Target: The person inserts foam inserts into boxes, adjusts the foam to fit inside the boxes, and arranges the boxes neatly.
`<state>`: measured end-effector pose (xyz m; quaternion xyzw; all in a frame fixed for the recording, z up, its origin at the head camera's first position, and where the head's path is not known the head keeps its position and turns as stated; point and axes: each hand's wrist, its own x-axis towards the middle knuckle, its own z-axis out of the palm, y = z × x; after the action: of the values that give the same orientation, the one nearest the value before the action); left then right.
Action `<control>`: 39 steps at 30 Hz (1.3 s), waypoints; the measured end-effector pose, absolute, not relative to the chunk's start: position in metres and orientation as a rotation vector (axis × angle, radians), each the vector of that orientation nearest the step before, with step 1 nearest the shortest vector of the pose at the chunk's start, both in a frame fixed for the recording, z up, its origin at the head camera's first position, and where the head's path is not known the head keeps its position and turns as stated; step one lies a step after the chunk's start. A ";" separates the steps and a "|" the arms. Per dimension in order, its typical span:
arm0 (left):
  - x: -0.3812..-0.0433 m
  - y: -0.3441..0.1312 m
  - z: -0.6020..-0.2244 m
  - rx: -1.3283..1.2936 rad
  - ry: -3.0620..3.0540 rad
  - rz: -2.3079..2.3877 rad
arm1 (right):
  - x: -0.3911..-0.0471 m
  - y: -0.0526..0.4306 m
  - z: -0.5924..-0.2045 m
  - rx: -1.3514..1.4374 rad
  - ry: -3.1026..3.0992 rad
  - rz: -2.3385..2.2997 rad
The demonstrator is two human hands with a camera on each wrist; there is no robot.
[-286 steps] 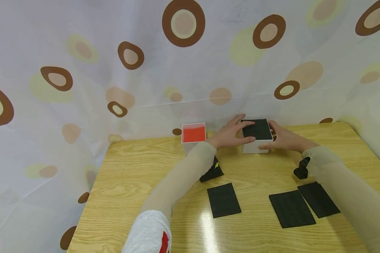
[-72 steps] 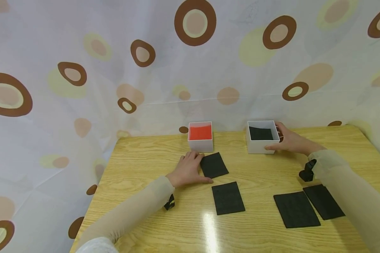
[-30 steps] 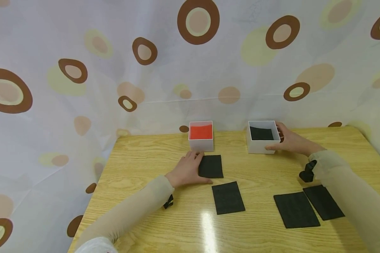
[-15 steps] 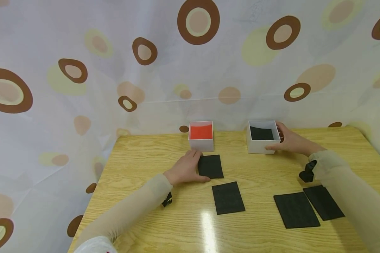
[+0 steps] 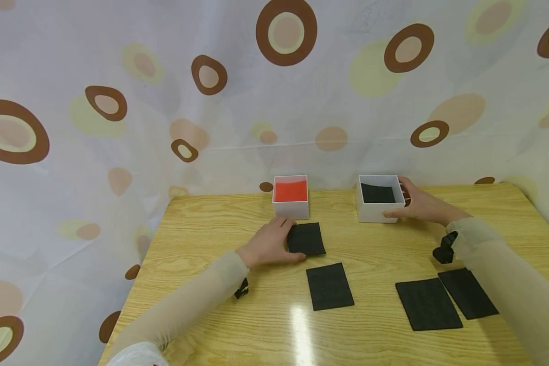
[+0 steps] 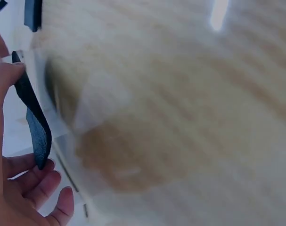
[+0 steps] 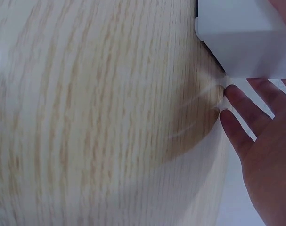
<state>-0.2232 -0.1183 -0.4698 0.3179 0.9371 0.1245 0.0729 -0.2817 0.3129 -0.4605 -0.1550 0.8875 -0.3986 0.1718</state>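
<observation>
Bare wood of the bench (image 5: 196,229) runs from its left edge to the left hand (image 5: 271,244), and between the red-filled box (image 5: 291,210) and the white box (image 5: 376,213), both near the back edge. The left hand pinches a black square (image 5: 307,238) by opposite edges, left of the bench's middle. About as long as wide, the square sits roughly parallel to the back edge; the left wrist view shows it bowed. The right hand (image 5: 423,205) grips the white box's right side.
</observation>
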 end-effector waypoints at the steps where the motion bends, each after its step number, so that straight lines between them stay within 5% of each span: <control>1: -0.224 -0.118 -0.468 0.974 2.820 0.377 | -0.282 0.313 -0.461 -0.438 2.519 -1.133; 21: -0.243 -0.061 -0.408 1.306 2.804 0.273 | -0.285 0.318 -0.465 -0.461 2.517 -1.164; 39: -0.288 0.011 -0.389 1.255 2.889 0.224 | -0.282 0.316 -0.467 -0.437 2.518 -1.189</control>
<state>-0.2880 0.0110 -0.3887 0.3973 0.9149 0.0709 -0.0082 -0.2820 0.3159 -0.4668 -0.1529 0.8817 -0.4164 0.1606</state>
